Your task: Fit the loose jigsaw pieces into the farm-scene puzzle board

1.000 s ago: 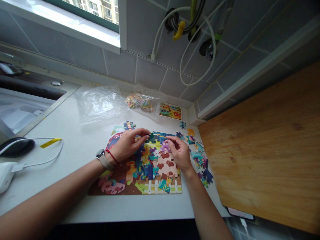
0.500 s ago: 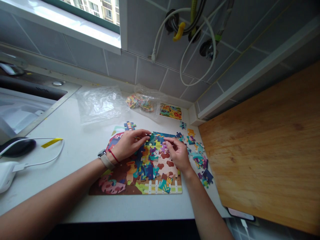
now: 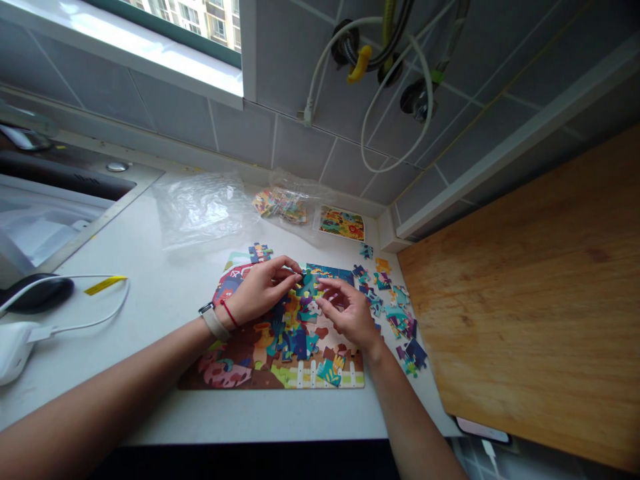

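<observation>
A colourful jigsaw puzzle (image 3: pixel 280 360) lies on the white counter (image 3: pixel 165 300), partly assembled. My left hand (image 3: pixel 260 293) rests on its upper middle, thumb and fingers pinched on a puzzle piece (image 3: pixel 305 285) at the top edge. My right hand (image 3: pixel 347 312) lies on the puzzle's upper right, fingers curled and spread toward the same spot, touching the pieces there. What is under its fingertips is hidden. Loose puzzle pieces (image 3: pixel 397 313) are scattered just right of the puzzle. A single piece (image 3: pixel 260 252) sits above the puzzle's top left.
A clear plastic bag (image 3: pixel 200 210) and a second bag with pieces (image 3: pixel 280 203) lie at the back, beside a small picture card (image 3: pixel 341 223). A wooden board (image 3: pixel 535 293) fills the right. A sink (image 3: pixel 55 207), a white cable (image 3: pixel 90 320) and a charger (image 3: pixel 13 347) are at the left.
My right hand has slid a little left and toward me over the puzzle, its fingers spreading. My left hand stays pinched at the top edge.
</observation>
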A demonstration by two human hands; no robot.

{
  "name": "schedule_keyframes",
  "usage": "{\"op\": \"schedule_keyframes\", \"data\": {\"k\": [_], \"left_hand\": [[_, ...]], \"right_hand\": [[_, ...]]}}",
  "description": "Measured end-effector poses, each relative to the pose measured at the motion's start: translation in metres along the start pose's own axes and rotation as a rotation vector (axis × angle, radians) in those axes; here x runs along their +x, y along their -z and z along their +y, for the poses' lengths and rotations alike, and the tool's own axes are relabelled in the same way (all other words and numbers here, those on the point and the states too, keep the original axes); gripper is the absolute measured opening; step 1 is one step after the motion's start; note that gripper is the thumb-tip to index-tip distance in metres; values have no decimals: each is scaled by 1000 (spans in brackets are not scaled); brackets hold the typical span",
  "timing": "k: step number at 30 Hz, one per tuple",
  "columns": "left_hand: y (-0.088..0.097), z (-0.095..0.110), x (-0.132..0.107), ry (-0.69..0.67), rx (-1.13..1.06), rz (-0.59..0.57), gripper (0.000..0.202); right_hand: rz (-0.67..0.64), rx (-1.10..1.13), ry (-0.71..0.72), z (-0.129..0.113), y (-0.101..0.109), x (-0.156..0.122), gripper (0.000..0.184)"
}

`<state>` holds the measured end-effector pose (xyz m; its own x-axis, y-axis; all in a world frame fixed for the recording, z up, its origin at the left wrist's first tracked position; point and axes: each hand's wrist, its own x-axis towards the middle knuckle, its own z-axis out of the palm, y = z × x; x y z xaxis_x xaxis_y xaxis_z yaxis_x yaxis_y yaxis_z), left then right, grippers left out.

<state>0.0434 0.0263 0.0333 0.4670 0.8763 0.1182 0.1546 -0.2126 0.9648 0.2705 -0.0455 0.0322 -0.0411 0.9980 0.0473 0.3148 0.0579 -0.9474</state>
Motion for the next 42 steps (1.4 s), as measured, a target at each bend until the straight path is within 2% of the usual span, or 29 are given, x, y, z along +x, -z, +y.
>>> {"op": "schedule_keyframes", "data": {"k": [5, 14, 20, 22, 24, 26, 28, 31, 36, 42], "left_hand": [[-4, -1, 0, -14, -39, -33, 21], [-3, 4, -3, -87, 75, -72, 12], [-4, -1, -3, -147, 149, -91, 14], [-5, -3, -4, -180, 190, -97, 16], [-4, -4, -5, -247, 282, -99, 19], [-3, -6, -6, -329, 397, -135, 26], [-3, -10, -8, -384, 493, -216, 46], [-4, -15, -10, -397, 569, -313, 73], [-5, -15, -9, -344, 539, -339, 73], [-4, -12, -8, -362, 436, -312, 64]], "right_hand": [[27, 57, -14, 0, -3, -1, 32], [138, 146, -32, 3, 0, 1, 26], [-4, 150, -61, 6, -1, 0, 51], [-38, 108, -80, 6, 0, 0, 46], [-21, 75, -86, 5, 2, 0, 36], [49, 63, -67, 5, 6, 2, 30], [131, 65, -46, 5, 10, 5, 25], [201, 81, -52, 5, 14, 8, 24], [203, 79, -60, 6, 14, 9, 23], [184, 65, -67, 8, 15, 9, 24]]}}
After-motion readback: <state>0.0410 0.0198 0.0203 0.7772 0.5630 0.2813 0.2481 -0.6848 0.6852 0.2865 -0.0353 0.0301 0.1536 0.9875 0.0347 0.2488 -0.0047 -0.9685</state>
